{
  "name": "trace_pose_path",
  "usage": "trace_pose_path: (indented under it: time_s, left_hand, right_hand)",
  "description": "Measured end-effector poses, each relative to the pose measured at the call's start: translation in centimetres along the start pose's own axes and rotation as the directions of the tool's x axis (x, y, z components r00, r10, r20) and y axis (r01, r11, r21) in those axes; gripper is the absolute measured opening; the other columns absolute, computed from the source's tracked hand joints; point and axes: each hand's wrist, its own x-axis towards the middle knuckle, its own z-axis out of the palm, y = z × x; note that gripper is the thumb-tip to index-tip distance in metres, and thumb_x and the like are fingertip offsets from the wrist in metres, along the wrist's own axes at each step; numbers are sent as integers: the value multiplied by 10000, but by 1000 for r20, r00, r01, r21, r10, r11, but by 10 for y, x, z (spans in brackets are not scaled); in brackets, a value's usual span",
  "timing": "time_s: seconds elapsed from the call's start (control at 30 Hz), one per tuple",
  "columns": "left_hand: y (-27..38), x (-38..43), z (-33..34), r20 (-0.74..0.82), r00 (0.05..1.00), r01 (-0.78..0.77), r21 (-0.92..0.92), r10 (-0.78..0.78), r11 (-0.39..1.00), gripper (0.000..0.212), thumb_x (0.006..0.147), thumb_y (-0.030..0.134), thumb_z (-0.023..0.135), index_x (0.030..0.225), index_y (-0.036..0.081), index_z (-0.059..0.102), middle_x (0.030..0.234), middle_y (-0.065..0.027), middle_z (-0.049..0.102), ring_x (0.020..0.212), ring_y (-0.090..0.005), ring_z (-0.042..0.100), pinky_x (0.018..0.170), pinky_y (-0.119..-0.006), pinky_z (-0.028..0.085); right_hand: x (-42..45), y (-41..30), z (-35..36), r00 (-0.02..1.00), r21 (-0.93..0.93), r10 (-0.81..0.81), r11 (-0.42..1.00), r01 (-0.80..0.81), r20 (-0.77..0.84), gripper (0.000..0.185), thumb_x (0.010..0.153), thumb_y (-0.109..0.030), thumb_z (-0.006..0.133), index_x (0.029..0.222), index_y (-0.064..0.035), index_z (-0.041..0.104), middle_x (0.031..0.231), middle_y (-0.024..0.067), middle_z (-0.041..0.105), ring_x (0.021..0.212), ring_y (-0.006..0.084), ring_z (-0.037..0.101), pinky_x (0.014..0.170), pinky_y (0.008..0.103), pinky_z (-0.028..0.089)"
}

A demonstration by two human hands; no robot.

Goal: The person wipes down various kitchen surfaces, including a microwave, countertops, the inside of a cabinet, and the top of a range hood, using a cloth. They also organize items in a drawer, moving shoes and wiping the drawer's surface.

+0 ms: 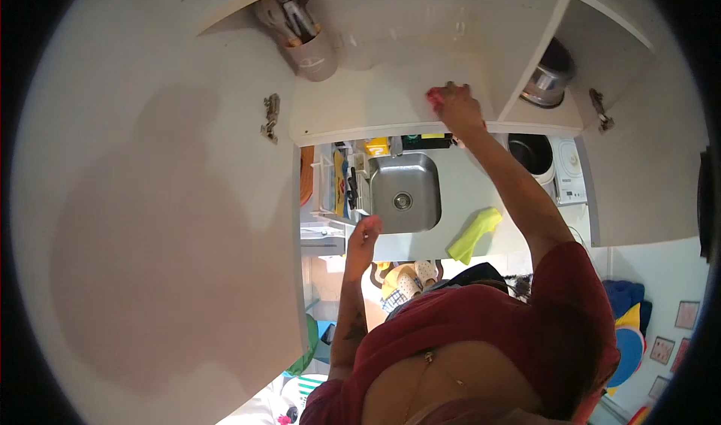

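My right hand presses a crumpled pink-red cloth against the bottom shelf of a white wall cabinet, near its front edge. Most of the cloth is hidden under my fingers. My left hand hangs in the air by the near left corner of a stainless steel sink, fingers loosely curled, with no object visible in it. A yellow-green cloth lies on the counter to the right of the sink.
Open cabinet doors stand on the left and right. A utensil holder stands at the shelf's left end. A metal pot sits beyond the divider. Below are a dish rack and a black cooking pot.
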Motion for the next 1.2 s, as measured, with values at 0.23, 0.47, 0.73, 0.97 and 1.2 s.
trace_pose_path:
  time_s: [0.23,0.47,0.73,0.97,1.2]
  left_hand:
    - [40,38,37,181,980,-68,-67,80,995,292,873,5,466,1164,10,492,1040,-91,582,914,-168,561,837,-276,434]
    - [18,4,41,224,974,-55,166,16,985,285,876,68,518,1156,17,504,1045,-93,594,913,-173,580,831,-304,459]
    - [-115,-154,-18,-105,941,337,393,-323,855,308,850,204,550,1107,36,561,1003,-149,624,865,-220,620,755,-347,503]
    - [-186,-278,-41,-131,644,666,580,-753,469,503,835,435,513,1153,48,561,1112,-202,587,924,-307,612,816,-392,486]
    - [-190,-357,46,-177,385,890,-189,-906,415,566,862,491,458,1212,48,508,1085,-164,587,881,-276,606,746,-402,501]
  right_hand:
    - [-7,40,-3,990,-175,138,974,-141,-26,257,775,-207,554,941,-14,593,1030,114,536,968,313,523,734,414,521]
    - [0,29,-1,976,-163,217,963,-214,4,298,790,-243,534,978,-18,589,1063,126,534,1010,338,516,742,432,519]
    - [13,-69,13,998,-83,-62,994,63,26,342,826,-334,540,998,-42,588,1084,96,535,1024,319,520,718,438,536]
    - [89,-120,91,803,-119,-577,816,565,-148,368,913,-398,409,958,-91,607,908,133,627,836,300,625,689,437,505]
    - [41,-121,46,886,129,-434,900,417,167,430,859,-528,454,1035,-181,638,1005,106,596,904,338,600,778,455,481]
